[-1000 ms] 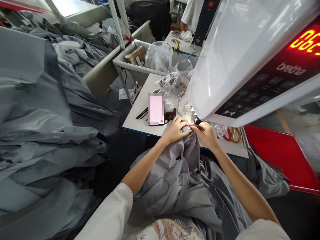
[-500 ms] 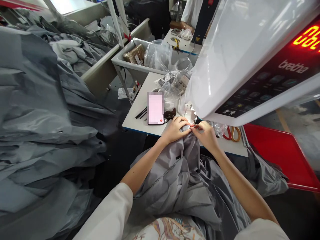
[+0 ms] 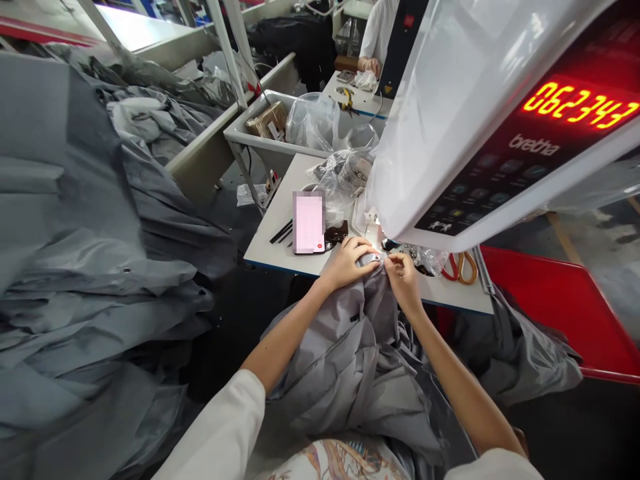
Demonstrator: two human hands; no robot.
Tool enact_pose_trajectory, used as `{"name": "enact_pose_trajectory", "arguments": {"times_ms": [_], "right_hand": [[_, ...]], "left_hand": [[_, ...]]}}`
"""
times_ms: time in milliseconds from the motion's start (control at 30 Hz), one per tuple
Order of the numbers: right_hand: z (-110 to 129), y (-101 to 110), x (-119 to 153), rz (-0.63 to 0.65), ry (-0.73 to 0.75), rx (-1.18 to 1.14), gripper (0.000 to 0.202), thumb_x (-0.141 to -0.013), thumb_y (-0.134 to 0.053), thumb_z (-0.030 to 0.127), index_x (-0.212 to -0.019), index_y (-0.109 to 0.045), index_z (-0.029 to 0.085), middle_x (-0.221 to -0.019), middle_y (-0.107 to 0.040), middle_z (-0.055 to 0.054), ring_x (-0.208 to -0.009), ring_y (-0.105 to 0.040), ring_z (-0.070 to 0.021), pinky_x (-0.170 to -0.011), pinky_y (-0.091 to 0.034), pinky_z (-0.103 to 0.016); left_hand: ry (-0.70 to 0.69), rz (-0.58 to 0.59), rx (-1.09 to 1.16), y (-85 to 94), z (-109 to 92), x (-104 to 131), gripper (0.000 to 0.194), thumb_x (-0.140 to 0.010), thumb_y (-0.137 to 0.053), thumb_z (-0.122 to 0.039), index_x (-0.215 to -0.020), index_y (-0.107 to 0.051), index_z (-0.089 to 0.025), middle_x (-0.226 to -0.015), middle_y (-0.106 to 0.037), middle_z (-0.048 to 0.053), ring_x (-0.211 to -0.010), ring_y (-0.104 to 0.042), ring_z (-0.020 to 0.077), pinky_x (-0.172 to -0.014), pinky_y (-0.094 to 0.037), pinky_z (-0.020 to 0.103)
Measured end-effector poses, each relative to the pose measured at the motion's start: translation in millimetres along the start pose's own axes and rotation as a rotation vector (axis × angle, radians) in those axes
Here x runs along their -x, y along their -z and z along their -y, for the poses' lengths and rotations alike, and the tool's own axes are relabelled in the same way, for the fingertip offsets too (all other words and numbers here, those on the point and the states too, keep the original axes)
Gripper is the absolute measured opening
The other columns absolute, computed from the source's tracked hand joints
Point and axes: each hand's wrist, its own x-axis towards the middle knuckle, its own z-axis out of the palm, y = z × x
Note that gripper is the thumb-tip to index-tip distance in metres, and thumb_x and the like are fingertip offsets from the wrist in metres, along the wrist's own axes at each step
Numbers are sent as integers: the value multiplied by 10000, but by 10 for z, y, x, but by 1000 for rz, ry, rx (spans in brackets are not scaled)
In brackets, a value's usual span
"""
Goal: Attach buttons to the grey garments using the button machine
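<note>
Grey fabric (image 3: pixel 345 333) drapes over my lap and rises to the front edge of the white table (image 3: pixel 270 227). My left hand (image 3: pixel 347 261) is closed on its upper edge, near a small fastener-like spot. Just to the right, my right hand (image 3: pixel 403 275) pinches the same edge between thumb and fingers. Both hands are under the head of a white machine (image 3: pixel 430 133) with a lit red display (image 3: pixel 575 107). A phone (image 3: pixel 309 223) with a pink screen lies left of my left hand, beside thin black sticks (image 3: pixel 281 231).
Scissors (image 3: pixel 466 268) with red and orange handles lie right of my hands. Clear plastic bags (image 3: pixel 337 180) sit behind the phone. A grey bin (image 3: pixel 250 127) stands beyond. Large grey cloth piles (image 3: pixel 100 233) fill the left; a red tray (image 3: pixel 565 300) is at right. A person's hand (image 3: pixel 369 65) shows at the back.
The view has shifted, bringing more of the machine's display into sight. My right hand has drawn slightly apart from my left hand and lower, uncovering more of the fabric edge.
</note>
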Motion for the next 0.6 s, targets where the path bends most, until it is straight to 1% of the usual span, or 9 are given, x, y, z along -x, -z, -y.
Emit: {"name": "enact_pose_trajectory", "arguments": {"times_ms": [67,133,267,433,600], "right_hand": [[-22,-39,28,10,-38,11,277,-838,-534,476,-825,-515,201,-738,-543,3,-632,-489,-139,-614,-410,-272],[-30,-68,31,9,-30,24,263,-843,-520,459,-769,-478,210,-676,-501,23,-604,-458,-135,-603,-387,-269],[-34,-88,14,-1,-24,3,236,-844,-500,430,-761,-467,212,-672,-504,25,-617,-456,-138,-614,-375,-267],[-61,-74,21,18,-5,-19,259,-846,-498,456,-772,-476,208,-688,-495,23,-611,-449,-131,-594,-366,-258],[-54,-78,33,7,-11,-26,238,-842,-508,436,-771,-482,210,-687,-505,20,-623,-458,-135,-606,-385,-261]], "left_hand": [[-1,-3,-7,2,-6,-1,224,-839,-621,-348,-1030,-654,-237,-1105,-594,34,-1098,-505,193,-1000,-410,339],[7,-5,-12,3,-12,-2,227,-834,-627,-344,-1034,-654,-239,-1103,-595,32,-1095,-507,193,-1000,-409,340],[10,0,-16,-7,-9,-4,228,-838,-625,-339,-1041,-647,-238,-1106,-595,32,-1093,-509,191,-1001,-404,334],[7,-13,-20,-31,15,-4,215,-812,-656,-323,-1002,-643,-222,-1103,-600,37,-1084,-512,191,-986,-416,335],[4,-3,-24,-15,-4,-11,210,-834,-634,-329,-1021,-647,-236,-1103,-597,32,-1089,-512,187,-997,-407,333]]}}
